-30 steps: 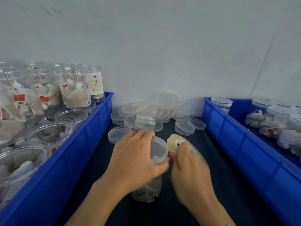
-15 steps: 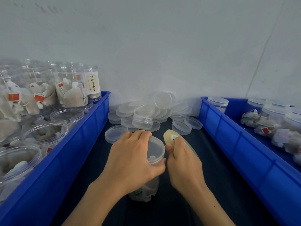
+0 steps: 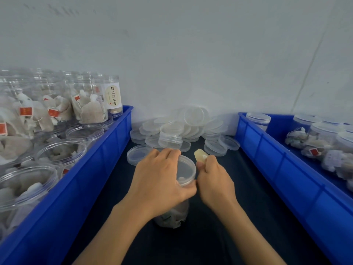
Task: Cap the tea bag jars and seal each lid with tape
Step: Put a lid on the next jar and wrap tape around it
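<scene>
While the left hand point(image 3: 160, 180) curls over the lid point(image 3: 186, 170) of the jar point(image 3: 172, 217) standing on the dark table point(image 3: 219, 236) at centre, the right hand point(image 3: 215, 178), touching it at 3 o'clock, pinches the tape roll point(image 3: 200, 155) against the lid's rim. Spare lids point(image 3: 183, 129) pile at 12 o'clock. Blue bins flank: open jars point(image 3: 63, 150) at 9 o'clock, capped jars point(image 3: 322, 134) at 3 o'clock.
</scene>
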A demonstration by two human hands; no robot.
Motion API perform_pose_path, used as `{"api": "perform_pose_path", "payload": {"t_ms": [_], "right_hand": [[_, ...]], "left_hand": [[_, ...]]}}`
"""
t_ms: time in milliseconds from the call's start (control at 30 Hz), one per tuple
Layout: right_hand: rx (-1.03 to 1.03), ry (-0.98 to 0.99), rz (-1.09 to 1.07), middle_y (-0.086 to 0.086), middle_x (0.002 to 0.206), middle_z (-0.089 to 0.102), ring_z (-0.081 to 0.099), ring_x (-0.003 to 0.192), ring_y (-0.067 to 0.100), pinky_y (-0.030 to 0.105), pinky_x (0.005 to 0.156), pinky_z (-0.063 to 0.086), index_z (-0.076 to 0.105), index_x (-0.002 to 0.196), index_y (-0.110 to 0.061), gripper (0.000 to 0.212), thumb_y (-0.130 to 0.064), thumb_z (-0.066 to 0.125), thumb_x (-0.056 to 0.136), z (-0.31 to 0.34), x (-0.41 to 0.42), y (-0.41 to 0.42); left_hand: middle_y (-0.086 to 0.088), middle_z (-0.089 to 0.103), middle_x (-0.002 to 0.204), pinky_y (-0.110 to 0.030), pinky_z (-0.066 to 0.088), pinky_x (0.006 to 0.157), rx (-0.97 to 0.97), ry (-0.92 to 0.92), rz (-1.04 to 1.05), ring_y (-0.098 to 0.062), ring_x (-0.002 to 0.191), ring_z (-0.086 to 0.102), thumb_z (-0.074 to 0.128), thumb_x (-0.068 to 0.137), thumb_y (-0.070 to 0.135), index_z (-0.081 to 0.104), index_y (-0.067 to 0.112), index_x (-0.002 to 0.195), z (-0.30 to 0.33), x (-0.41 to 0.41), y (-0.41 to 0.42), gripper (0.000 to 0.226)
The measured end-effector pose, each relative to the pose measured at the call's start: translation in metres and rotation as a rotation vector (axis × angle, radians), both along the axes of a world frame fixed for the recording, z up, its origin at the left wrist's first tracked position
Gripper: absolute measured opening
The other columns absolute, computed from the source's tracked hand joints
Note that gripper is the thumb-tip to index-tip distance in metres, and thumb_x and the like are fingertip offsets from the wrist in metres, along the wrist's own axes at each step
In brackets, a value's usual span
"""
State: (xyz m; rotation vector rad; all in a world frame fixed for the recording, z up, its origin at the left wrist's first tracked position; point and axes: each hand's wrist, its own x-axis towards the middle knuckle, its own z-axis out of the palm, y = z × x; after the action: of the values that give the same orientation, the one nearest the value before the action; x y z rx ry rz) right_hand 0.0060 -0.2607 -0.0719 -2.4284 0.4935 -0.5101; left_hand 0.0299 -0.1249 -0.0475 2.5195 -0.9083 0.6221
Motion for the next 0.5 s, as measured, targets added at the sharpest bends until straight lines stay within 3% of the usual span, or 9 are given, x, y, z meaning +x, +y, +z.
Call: {"api": "perform_pose_path", "payload": {"t_ms": [67,133,200,400,500], "right_hand": [[0.02,0.021,-0.02,-0.002,0.078,0.053,0.047,0.066,0.012,0.029,0.054,0.03,0.04,0.09,-0.014,0.025,-0.034,0.032,0.102,0.0,0.006,-0.001],[0.111,0.041,-0.127,0.007,0.096,0.061,0.058,0.084,0.023,0.036,0.07,0.043,0.048,0.104,-0.007,0.032,-0.033,0.031,0.102,0.008,0.015,-0.016],[0.091,0.061,-0.232,0.015,0.108,0.061,0.058,0.094,0.029,0.04,0.079,0.046,0.048,0.117,-0.001,0.036,-0.028,0.03,0.103,0.02,0.018,-0.039],[-0.101,0.07,-0.004,0.001,0.09,0.046,0.044,0.084,0.019,0.033,0.073,0.033,0.04,0.103,-0.013,0.024,-0.03,0.024,0.102,0.023,0.022,-0.033],[0.006,-0.009,0.061,-0.005,0.075,0.045,0.046,0.07,0.016,0.033,0.065,0.034,0.04,0.089,-0.012,0.026,-0.032,0.029,0.101,0.013,0.016,-0.033]], "left_hand": [[0.016,0.054,0.124,-0.02,0.035,0.081,-0.016,-0.006,-0.007,-0.008,0.108,0.047,0.053,0.074,0.066,0.047,0.028,0.127,0.0,-0.002,0.0,0.066],[0.021,0.052,0.125,-0.016,0.032,0.079,-0.042,0.005,-0.065,-0.005,0.108,0.046,0.052,0.07,0.069,0.046,0.031,0.128,-0.003,-0.007,0.003,0.068],[0.024,0.051,0.126,-0.01,0.029,0.079,-0.062,0.07,-0.129,-0.002,0.109,0.046,0.048,0.064,0.071,0.047,0.034,0.129,-0.005,-0.015,0.003,0.075],[0.024,0.045,0.134,-0.015,0.03,0.089,-0.079,0.005,-0.148,0.0,0.114,0.043,0.056,0.072,0.07,0.039,0.034,0.138,-0.006,-0.011,-0.002,0.077],[0.023,0.048,0.13,-0.015,0.033,0.087,-0.079,0.006,-0.144,-0.001,0.111,0.045,0.055,0.071,0.069,0.041,0.034,0.135,-0.007,-0.012,-0.002,0.074]]}}
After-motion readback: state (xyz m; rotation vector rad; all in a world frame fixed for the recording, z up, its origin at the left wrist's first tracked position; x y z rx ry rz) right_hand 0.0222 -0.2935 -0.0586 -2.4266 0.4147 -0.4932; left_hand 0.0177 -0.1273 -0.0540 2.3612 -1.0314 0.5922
